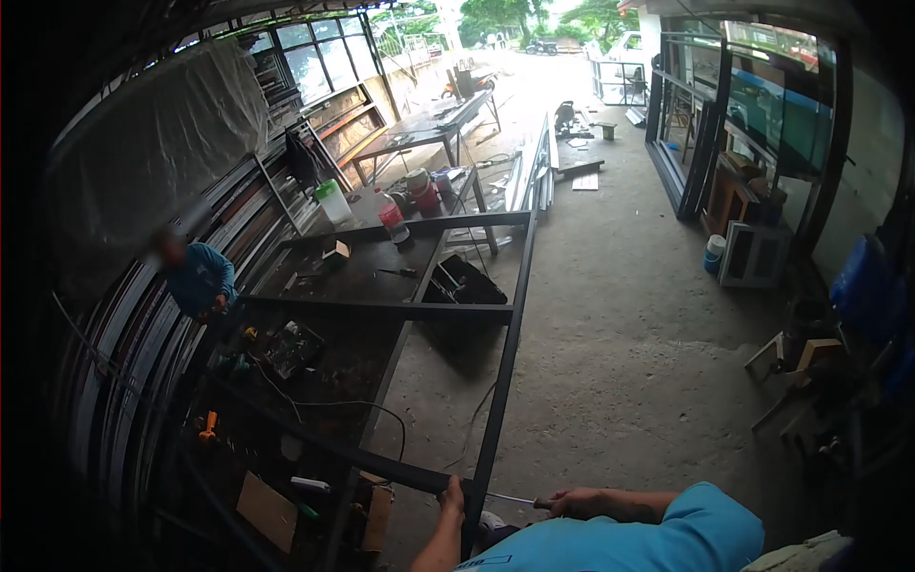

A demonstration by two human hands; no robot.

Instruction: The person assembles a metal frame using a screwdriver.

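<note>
A large dark metal frame [508, 381] lies across a dark worktable [343, 381]. At the bottom, my left hand [453, 494] is wrapped round the frame's near corner. To its right, my right hand [575, 502] grips the dark handle of a screwdriver [519, 499], whose thin shaft points left at the frame's long side bar. Under the frame on the table are a cardboard piece [267, 511], an orange tool [208, 426] and an open case of small parts [292, 349].
A co-worker [198, 276] in blue stands across the table at the left. Bottles and a red jug [422, 194] stand on a farther table. Framed glass panels [762, 105] lean at the right, near a white-and-blue bucket [714, 252]. Metal profiles [162, 334] line the left side.
</note>
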